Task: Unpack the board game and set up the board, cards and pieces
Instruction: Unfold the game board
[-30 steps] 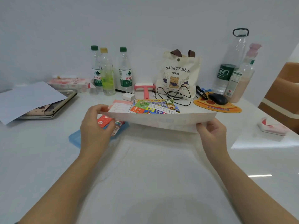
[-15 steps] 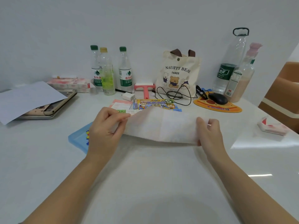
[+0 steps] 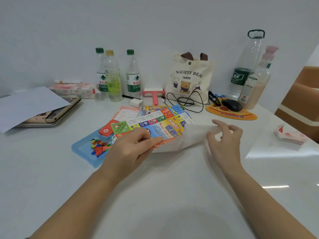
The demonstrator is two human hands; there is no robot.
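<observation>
A folded paper game board (image 3: 155, 128) lies partly opened in the middle of the table, its colourful printed side showing on the left and its white back still folded over on the right. My left hand (image 3: 131, 149) pinches its near edge. My right hand (image 3: 224, 140) touches the white flap with fingers spread. A blue tray (image 3: 82, 149) at the left holds several small coloured pieces (image 3: 99, 146). Orange cards (image 3: 107, 129) rest on the tray's far end. The colourful game box (image 3: 162, 108) and a pink sheet (image 3: 126, 113) lie behind the board.
Three bottles (image 3: 114, 76), a canvas bag (image 3: 189, 80), a black cable (image 3: 188, 100), a charger (image 3: 136, 102), and a mouse on a pizza-shaped pad (image 3: 231, 111) line the back. A laptop under white paper (image 3: 32, 106) sits left. A folded wrapper (image 3: 290, 135) lies right.
The board was held up folded with its white back showing. It has come down onto the table and my left hand has folded a section open, showing the printed side.
</observation>
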